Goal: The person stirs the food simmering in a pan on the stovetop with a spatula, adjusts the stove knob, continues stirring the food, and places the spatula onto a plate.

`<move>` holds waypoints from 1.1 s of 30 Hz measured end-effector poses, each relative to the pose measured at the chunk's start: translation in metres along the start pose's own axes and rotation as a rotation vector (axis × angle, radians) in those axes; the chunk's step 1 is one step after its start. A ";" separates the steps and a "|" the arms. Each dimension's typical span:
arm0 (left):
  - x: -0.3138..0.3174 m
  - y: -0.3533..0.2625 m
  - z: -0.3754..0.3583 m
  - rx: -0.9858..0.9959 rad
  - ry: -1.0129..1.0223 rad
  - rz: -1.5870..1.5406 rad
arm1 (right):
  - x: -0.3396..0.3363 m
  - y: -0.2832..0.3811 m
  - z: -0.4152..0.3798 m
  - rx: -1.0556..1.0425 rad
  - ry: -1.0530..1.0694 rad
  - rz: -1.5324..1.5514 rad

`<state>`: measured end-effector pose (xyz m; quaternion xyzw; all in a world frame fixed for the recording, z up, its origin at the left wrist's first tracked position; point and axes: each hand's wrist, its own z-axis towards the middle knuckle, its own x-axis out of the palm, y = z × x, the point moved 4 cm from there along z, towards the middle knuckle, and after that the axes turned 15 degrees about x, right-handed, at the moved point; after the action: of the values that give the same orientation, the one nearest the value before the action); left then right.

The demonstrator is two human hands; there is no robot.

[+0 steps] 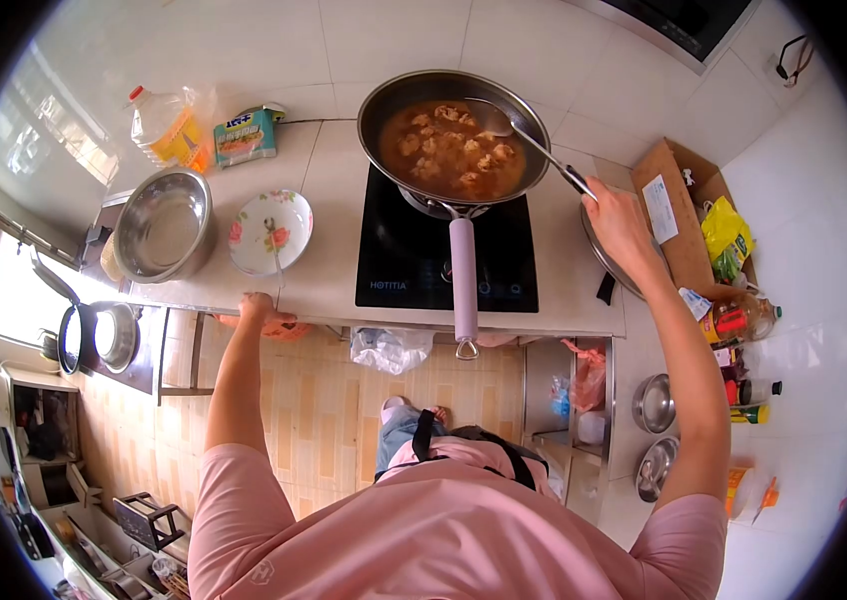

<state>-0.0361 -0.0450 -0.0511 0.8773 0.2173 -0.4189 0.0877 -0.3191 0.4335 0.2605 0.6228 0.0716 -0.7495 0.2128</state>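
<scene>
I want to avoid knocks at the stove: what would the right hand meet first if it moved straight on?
Beyond the long-handled spoon it grips, the right hand would likely meet the near right rim of the pan, though it might pass above; height is unclear.

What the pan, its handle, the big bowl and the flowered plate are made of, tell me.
Pan: metal, smooth grey sheen along its rim.
Handle: probably plastic or coated metal; even lilac colour, soft sheen.
Bowl: likely stainless steel, silvery with bright reflections.
Plate: glossy white, perhaps glazed ceramic; melamine could look similar.
</scene>
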 end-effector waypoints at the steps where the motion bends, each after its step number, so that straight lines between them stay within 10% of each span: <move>1: 0.002 0.001 0.001 0.002 -0.005 0.003 | -0.001 0.002 0.000 0.003 0.024 0.001; 33: -0.007 -0.008 -0.012 0.057 -0.197 0.106 | -0.089 0.002 -0.036 -0.210 -0.190 -0.451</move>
<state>-0.0355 -0.0363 -0.0380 0.8441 0.1490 -0.5041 0.1058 -0.2740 0.4652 0.3386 0.4925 0.2657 -0.8215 0.1096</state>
